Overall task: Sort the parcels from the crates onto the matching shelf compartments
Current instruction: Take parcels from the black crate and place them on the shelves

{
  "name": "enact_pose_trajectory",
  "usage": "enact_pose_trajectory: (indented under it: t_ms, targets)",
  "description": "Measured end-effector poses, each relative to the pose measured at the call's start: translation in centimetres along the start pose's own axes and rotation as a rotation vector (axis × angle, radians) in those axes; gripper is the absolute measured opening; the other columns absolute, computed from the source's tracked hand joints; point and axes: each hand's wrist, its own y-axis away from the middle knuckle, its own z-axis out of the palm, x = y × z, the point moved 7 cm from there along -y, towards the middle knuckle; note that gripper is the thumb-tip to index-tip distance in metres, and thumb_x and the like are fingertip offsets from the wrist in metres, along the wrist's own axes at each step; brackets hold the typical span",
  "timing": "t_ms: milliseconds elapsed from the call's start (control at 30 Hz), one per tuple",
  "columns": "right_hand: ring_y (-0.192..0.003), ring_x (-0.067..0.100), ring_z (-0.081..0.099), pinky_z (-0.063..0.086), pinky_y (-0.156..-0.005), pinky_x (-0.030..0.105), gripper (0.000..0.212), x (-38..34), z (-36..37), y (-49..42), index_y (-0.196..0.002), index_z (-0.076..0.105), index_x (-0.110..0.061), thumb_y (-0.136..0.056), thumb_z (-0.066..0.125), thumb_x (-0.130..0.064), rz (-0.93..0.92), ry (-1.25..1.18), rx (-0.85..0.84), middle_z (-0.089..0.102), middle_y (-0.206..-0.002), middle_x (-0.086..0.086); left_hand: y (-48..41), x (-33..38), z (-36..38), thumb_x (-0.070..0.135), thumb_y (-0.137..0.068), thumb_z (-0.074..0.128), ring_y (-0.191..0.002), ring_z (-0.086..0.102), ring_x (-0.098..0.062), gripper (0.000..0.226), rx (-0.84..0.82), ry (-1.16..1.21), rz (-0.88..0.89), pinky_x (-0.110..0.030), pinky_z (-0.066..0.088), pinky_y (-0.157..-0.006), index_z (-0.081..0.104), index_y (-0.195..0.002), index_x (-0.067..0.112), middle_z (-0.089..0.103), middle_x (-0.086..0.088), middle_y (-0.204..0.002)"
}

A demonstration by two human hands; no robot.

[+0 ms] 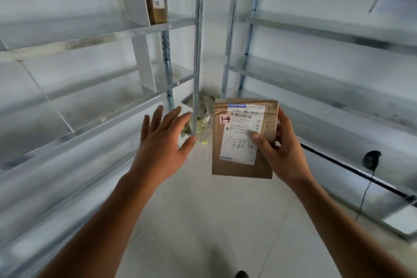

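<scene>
box mid-air, 3 o'clock of left hand | right hand clamped on its edge, thumb on label | left hand spread, holding nothing | risk imo: one-handed edge grip could slip, or red sticker misread = wrong shelf slot

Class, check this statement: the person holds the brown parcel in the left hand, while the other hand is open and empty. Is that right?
One thing is wrong: the hand. The head view shows the brown parcel held in the right hand, while the other, the left hand, is open and empty.
</scene>
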Motion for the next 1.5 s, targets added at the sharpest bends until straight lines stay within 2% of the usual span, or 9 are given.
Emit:
enact_pose_trajectory:
  t_ms: [100,267,433,600,800,933,1133,1400,1500]
  targets:
    - [-0.115,0.008,0.069,0.064,-0.084,0.034,0.085,2.3,-1.1,-6.7,-0.158,0.028,-0.044,-0.088,0.076,-0.044,-0.033,-0.024,-0.034,0.067,-0.134,-0.009,-5.3,0.6,1.7,0.053,-0.101,0.044,-0.156,0.013,-0.031,0.056,0.043,-0.043,-0.01,-0.054,0.006,-0.126,0.043,-0.152,0.028,0.036,0.001,-0.163]
    - [-0.11,0.004,0.07,0.064,-0.081,0.027,0.083,4.3,-3.5,-18.0,-0.155,0.03,-0.049,-0.086,0.076,-0.049,-0.08,-0.064,-0.06,0.068,-0.131,-0.011,-14.0,2.2,4.2,0.056,-0.101,0.041,-0.157,0.01,-0.028,0.057,0.084,-0.086,-0.073,-0.051,0.001,-0.127,0.041,-0.152,0.031,0.034,0.002,-0.164]
    - [-0.112,0.011,0.07,0.065,-0.086,0.043,0.085,5.4,-5.0,-27.5,-0.155,0.031,-0.046,-0.082,0.073,-0.052,-0.119,-0.094,-0.127,0.066,-0.131,-0.009,-21.9,3.6,5.9,0.061,-0.097,0.035,-0.158,0.007,-0.027,0.064,0.103,-0.135,-0.115,-0.052,0.0,-0.127,0.037,-0.154,0.033,0.031,0.003,-0.165]
    - [-0.108,0.002,0.069,0.065,-0.08,0.033,0.084,7.4,-4.4,-35.2,-0.156,0.03,-0.044,-0.084,0.073,-0.048,-0.158,-0.133,-0.162,0.066,-0.129,-0.012,-28.3,2.8,7.8,0.061,-0.098,0.035,-0.158,0.003,-0.025,0.064,0.109,-0.158,-0.16,-0.053,0.0,-0.127,0.035,-0.155,0.033,0.026,0.005,-0.167]
    - [-0.112,0.008,0.069,0.065,-0.075,0.03,0.085,10.4,-0.8,-45.9,-0.157,0.029,-0.041,-0.084,0.073,-0.05,-0.198,-0.139,-0.223,0.064,-0.134,-0.007,-36.2,-1.4,11.1,0.056,-0.101,0.043,-0.158,0.003,-0.025,0.06,0.133,-0.192,-0.225,-0.053,0.001,-0.127,0.035,-0.155,0.031,0.025,0.003,-0.167]
    - [-0.11,-0.003,0.067,0.06,-0.07,0.018,0.084,11.6,2.6,-53.8,-0.155,0.027,-0.048,-0.086,0.073,-0.05,-0.229,-0.149,-0.266,0.064,-0.131,-0.014,-42.4,-5.7,12.8,0.058,-0.101,0.04,-0.158,0.002,-0.025,0.062,0.159,-0.22,-0.263,-0.053,0.001,-0.127,0.033,-0.156,0.031,0.023,0.002,-0.168]
    - [-0.114,0.011,0.069,0.065,-0.077,0.034,0.084,12.6,7.7,-65.2,-0.156,0.026,-0.044,-0.086,0.073,-0.047,-0.233,-0.184,-0.321,0.063,-0.135,-0.007,-51.8,-10.9,13.8,0.058,-0.102,0.04,-0.158,0.0,-0.024,0.062,0.197,-0.243,-0.3,-0.053,0.0,-0.127,0.032,-0.157,0.031,0.021,0.003,-0.169]
    - [-0.11,-0.006,0.067,0.062,-0.071,0.022,0.085,14.1,13.8,-77.0,-0.158,0.025,-0.038,-0.088,0.073,-0.042,-0.28,-0.268,-0.418,0.063,-0.13,-0.016,-60.3,-15.4,14.3,0.059,-0.101,0.041,-0.158,-0.001,-0.024,0.062,0.257,-0.32,-0.395,-0.055,0.003,-0.127,0.032,-0.156,0.032,0.019,0.004,-0.17]
    - [-0.111,-0.009,0.065,0.061,-0.071,0.019,0.081,14.3,16.3,-81.4,-0.16,0.023,-0.034,-0.095,0.071,-0.033,-0.349,-0.301,-0.489,0.062,-0.122,-0.034,-62.9,-16.4,14.3,0.062,-0.098,0.037,-0.158,0.004,-0.029,0.063,0.325,-0.356,-0.44,-0.06,0.009,-0.125,0.035,-0.153,0.03,0.024,0.001,-0.168]
